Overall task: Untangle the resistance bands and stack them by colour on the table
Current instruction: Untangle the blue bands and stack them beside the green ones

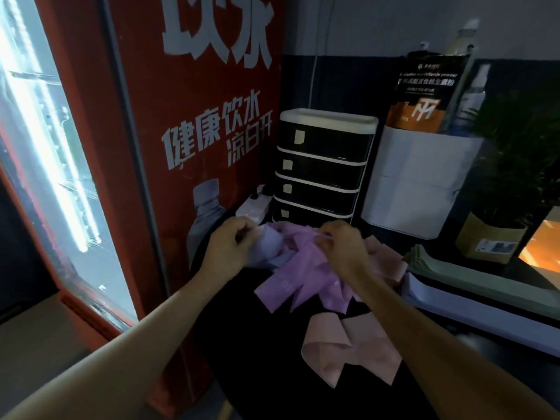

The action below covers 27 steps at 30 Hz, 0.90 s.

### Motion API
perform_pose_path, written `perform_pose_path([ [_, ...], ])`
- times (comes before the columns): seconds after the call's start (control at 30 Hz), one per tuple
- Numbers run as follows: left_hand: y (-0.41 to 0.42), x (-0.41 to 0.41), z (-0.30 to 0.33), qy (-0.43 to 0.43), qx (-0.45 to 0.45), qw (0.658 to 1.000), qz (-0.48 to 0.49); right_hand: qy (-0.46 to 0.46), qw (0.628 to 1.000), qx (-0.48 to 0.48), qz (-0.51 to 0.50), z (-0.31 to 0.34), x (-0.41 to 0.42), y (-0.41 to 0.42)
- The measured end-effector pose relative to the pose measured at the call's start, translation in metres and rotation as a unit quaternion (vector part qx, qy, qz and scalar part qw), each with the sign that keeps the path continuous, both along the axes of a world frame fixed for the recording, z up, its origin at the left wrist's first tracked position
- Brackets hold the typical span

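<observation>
A tangle of flat resistance bands lies on the dark table [248,344]. My left hand [228,242] grips a pale lilac band [271,247] at the tangle's left side. My right hand [344,245] pinches a purple band [306,268] near its top edge. The purple bands spread down and left from between my hands. A loose pink band [351,347] lies folded nearer to me, apart from both hands. More pink band [386,259] shows behind my right wrist.
A red drinks fridge [194,116] stands at the left. A black drawer unit [321,168] and a power strip [253,206] sit behind the bands. A white box [418,183], a potted plant [512,165] and stacked papers [472,286] fill the right.
</observation>
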<state>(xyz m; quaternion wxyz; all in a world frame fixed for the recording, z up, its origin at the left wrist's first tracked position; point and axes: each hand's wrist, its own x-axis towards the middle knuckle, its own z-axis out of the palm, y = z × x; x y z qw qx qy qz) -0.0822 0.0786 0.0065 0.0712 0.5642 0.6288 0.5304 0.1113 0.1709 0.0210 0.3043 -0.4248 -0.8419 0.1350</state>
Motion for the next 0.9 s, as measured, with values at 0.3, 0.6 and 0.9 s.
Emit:
perform_pose_path([
  [0.3, 0.053, 0.028, 0.074, -0.010, 0.084, 0.993, -0.085, 0.150, 0.983, 0.056, -0.091, 0.047, 0.024, 0.060],
  [0.6, 0.070, 0.049, 0.074, -0.065, 0.055, 0.989, -0.123, -0.005, 0.998, -0.064, 0.024, 0.011, 0.029, 0.047],
  [0.9, 0.050, 0.076, 0.128, -0.047, 0.093, 0.974, -0.202, 0.182, 0.968, -0.085, 0.151, 0.084, 0.030, 0.005],
])
